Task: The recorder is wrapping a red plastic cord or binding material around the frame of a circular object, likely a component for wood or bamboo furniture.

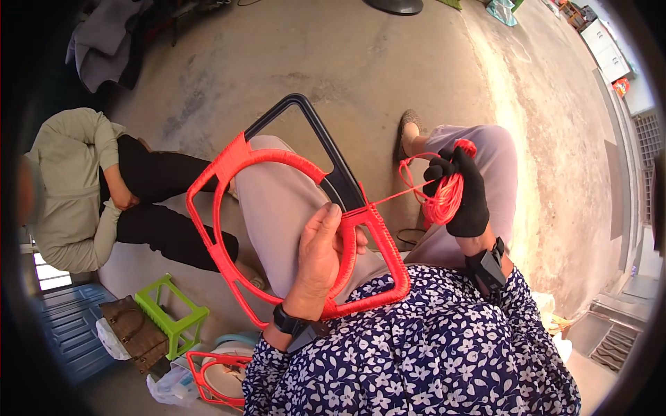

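Observation:
Over my lap lies a frame (pixel 390 253) with an inner ring, mostly wrapped in red cord. Its far section is bare black. My left hand (pixel 320 253), uncovered, grips the frame near the joint of ring and outer edge, thumb on top and fingers passing beneath. In a black glove, my right hand (pixel 472 200) is closed on a looped bundle of red cord (pixel 442 202), off to the right of the frame. A taut strand runs from the bundle to the frame's edge, where the wrapping stops and bare black begins.
On the left sits another person (pixel 69 187) in a pale top and black trousers. A green stool (pixel 172 308), a brown handbag (pixel 135 331) and a second red-wrapped frame (pixel 199 378) on a round container stand at lower left. Concrete floor (pixel 333 62) stretches ahead.

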`<move>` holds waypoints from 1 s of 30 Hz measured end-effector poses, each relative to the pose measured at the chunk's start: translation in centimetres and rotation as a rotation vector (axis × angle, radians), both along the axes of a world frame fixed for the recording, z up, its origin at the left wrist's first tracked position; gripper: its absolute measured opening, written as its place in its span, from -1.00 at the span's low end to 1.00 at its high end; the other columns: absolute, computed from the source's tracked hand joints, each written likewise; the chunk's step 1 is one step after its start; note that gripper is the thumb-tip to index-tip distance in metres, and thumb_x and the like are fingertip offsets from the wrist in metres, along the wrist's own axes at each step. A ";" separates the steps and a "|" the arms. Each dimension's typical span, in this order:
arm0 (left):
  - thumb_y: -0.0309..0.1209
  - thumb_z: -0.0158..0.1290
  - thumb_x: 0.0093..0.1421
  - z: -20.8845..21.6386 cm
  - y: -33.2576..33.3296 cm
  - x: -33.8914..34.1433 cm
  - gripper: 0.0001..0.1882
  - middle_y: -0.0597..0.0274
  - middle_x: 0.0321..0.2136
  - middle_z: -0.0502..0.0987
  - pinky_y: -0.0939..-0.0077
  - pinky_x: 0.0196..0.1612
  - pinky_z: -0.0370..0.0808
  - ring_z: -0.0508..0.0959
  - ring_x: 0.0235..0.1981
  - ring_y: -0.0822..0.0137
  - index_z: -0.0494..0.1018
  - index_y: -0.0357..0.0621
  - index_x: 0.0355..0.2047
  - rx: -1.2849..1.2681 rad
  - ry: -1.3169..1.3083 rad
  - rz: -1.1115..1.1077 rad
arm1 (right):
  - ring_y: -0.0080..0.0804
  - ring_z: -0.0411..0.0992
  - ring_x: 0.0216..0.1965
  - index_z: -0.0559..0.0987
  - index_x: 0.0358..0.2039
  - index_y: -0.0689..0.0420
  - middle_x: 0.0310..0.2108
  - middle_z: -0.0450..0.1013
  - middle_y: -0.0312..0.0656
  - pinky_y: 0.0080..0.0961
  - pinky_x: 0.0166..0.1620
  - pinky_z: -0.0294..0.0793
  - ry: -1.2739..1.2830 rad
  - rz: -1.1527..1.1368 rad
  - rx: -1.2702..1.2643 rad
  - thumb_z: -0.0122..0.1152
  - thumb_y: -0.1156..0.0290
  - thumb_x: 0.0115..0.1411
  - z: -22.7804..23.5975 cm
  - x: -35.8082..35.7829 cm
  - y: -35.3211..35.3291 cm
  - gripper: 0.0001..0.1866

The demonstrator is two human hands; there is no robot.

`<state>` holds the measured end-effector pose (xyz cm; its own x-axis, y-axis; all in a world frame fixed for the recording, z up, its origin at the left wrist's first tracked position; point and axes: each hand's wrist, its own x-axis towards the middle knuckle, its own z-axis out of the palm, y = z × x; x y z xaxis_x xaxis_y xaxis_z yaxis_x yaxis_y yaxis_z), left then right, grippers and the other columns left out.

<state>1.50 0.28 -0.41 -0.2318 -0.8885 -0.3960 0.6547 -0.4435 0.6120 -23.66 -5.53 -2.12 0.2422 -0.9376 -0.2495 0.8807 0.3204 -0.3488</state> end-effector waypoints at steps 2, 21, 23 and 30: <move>-0.25 -0.01 0.31 0.1 0.1 -0.3 -0.77 0.19 -0.50 0.54 0.52 -0.45 0.55 0.56 -0.52 0.41 0.38 -0.18 -0.27 0.032 -0.069 0.035 | -0.40 0.45 -0.38 0.45 -0.32 0.08 -0.42 0.44 -0.26 -0.52 -0.35 0.46 0.017 -0.048 0.112 0.04 0.26 0.29 0.8 0.0 -0.6 -0.83; -0.38 -0.02 0.31 -0.7 -0.3 0.2 -0.87 0.19 -0.42 0.55 0.59 -0.44 0.51 0.55 -0.51 0.44 0.34 -0.17 -0.23 -0.098 -0.321 0.154 | -0.52 0.40 -0.54 0.42 0.00 0.21 -0.53 0.42 -0.23 -0.58 -0.42 0.41 0.992 0.214 -0.060 0.09 0.21 0.24 4.4 -3.5 0.5 -0.59; -0.41 0.00 0.28 -0.4 -0.6 0.1 -0.80 0.25 -0.37 0.51 0.67 -0.43 0.47 0.51 -0.49 0.52 0.32 -0.21 -0.14 -0.144 -0.411 0.282 | -0.54 0.39 -0.52 0.41 0.02 0.22 -0.55 0.39 -0.25 -0.59 -0.41 0.41 0.945 0.223 -0.089 0.09 0.22 0.24 3.7 -1.9 0.2 -0.58; -0.52 0.04 0.23 -0.1 -0.1 -0.2 -0.81 0.28 -0.42 0.45 0.77 -0.55 0.30 0.35 -0.58 0.60 0.32 -0.24 -0.16 -0.292 -0.732 0.494 | -0.50 0.43 -0.44 0.41 0.04 0.21 -0.45 0.41 -0.24 -0.53 -0.35 0.46 0.668 0.181 -0.211 0.17 0.12 0.22 6.6 3.5 -5.6 -0.50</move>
<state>1.30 0.13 -0.53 0.4188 -0.9072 -0.0397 0.1348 0.0189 0.9907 -20.15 -11.12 4.52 0.2568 -0.9419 -0.2167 0.3972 0.3073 -0.8648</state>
